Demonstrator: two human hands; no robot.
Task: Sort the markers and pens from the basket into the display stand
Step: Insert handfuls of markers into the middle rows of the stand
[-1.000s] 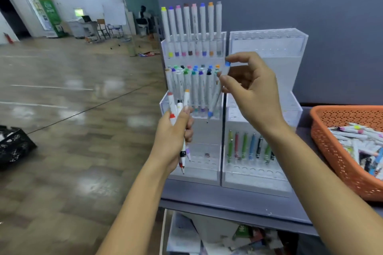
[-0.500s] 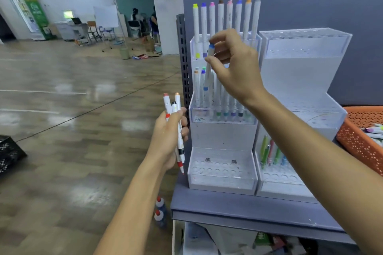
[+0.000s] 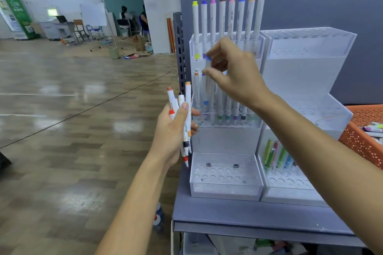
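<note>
The sort is partway through. In the left stand (image 3: 226,141) the top row (image 3: 222,18) holds eight markers and looks full. The middle tier (image 3: 228,109) is mostly filled, with open holes seemingly only at its left end. The bottom tier (image 3: 219,174) shows only bare holes. The right stand (image 3: 300,74) has a few pens (image 3: 275,155) in its lowest tier and nothing visible above them.

The right hand (image 3: 236,76) pinches a blue marker (image 3: 206,91) between thumb and forefinger. It holds it upright at the left end of the middle tier, its lower end down among the standing markers; whether it is seated in a hole I cannot tell. The left hand (image 3: 172,130) has its fingers (image 3: 194,113) wrapped round a bundle (image 3: 187,105) of several markers, held just beside the left stand's left wall. The basket (image 3: 360,141), at the far right of the desk (image 3: 248,213), has more markers in it, so I judge that plenty remains.

Room is tight at the working spot. Neighbouring markers stand close on the right, the top tier overhangs from above, and a perforated post (image 3: 182,47) rises just to the left. The back panel (image 3: 310,2) closes the rear. The left stand sits near the desk's left edge, and the left hand hangs out over open floor (image 3: 72,151), so a dropped marker would fall clear of the desk. The front of the stands is open to approach
</note>
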